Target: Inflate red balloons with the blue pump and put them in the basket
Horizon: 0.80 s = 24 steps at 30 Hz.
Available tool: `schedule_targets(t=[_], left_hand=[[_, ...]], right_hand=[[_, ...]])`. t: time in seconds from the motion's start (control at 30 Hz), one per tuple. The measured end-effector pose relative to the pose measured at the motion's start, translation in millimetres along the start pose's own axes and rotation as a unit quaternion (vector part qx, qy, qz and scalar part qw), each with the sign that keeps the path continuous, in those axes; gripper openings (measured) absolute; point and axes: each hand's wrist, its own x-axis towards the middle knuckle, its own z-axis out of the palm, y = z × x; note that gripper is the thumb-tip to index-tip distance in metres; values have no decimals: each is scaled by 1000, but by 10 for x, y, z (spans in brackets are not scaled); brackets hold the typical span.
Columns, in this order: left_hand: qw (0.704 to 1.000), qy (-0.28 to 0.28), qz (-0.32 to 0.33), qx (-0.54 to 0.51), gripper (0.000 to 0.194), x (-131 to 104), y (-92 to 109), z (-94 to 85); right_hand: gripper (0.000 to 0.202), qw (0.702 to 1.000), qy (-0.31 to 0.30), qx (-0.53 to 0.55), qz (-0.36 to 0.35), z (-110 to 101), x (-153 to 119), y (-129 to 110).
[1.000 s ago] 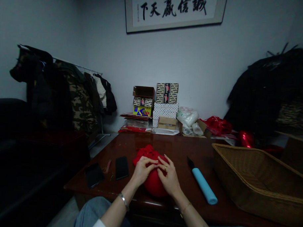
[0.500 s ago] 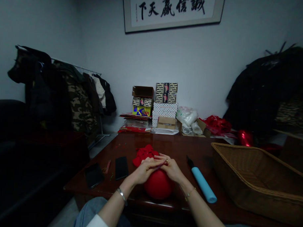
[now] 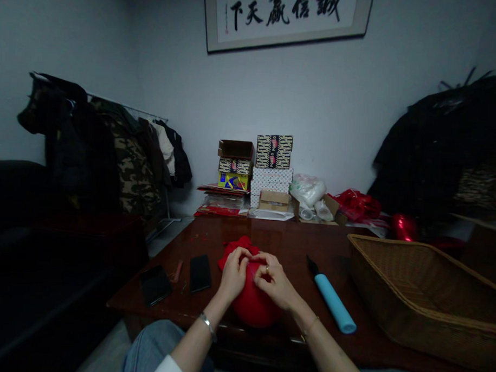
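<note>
A round red balloon [image 3: 255, 306] rests at the front edge of the dark wooden table, between my forearms. My left hand [image 3: 234, 273] is at its upper left side, fingers bent and pinched at the top. My right hand [image 3: 274, 279] meets it from the right, thumb and fingers curled together on the balloon's upper end. The fingertips of both hands almost touch there, and the exact bit they pinch is hidden. Just behind them lies a heap of limp red pieces [image 3: 243, 243], probably uninflated balloons. To the right is a light-blue hand pump [image 3: 334, 303] with a black nozzle.
On the left of the table [image 3: 299, 239] lie two dark phones [image 3: 200, 273] and a small reddish strip [image 3: 178, 271]. A large wicker basket [image 3: 394, 313] takes up the right side. Stacked boxes [image 3: 271, 181] and plastic bags [image 3: 308, 192] stand beyond the far edge.
My hands have gone from lying flat and overlapped across the balloon's top to a curled pinch, with the wrists drawn slightly apart. The balloon stays at the table's front edge.
</note>
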Motion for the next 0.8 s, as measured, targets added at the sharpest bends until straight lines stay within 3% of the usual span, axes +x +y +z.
schedule_targets(t=[0.1,0.27,0.37,0.53,0.67,0.8], left_hand=[[999,28,2,46,13,-49,1,92],[997,54,18,61,11,-150,8,192],[997,51,21,50,10,-212,22,217],[997,47,-33,-41,14,-220,-13,169],[973,31,-113,-199,22,-127,-77,88],[958,21,-124,-257,23,-64,-59,67]], right_hand=[[15,999,39,-28,-9,59,63,-36],[29,962,220,-159,-29,203,100,82],[28,948,280,-154,-2,270,86,174],[30,962,238,-123,49,272,62,296],[27,975,179,-122,50,230,31,356],[28,982,129,-132,32,221,27,329]])
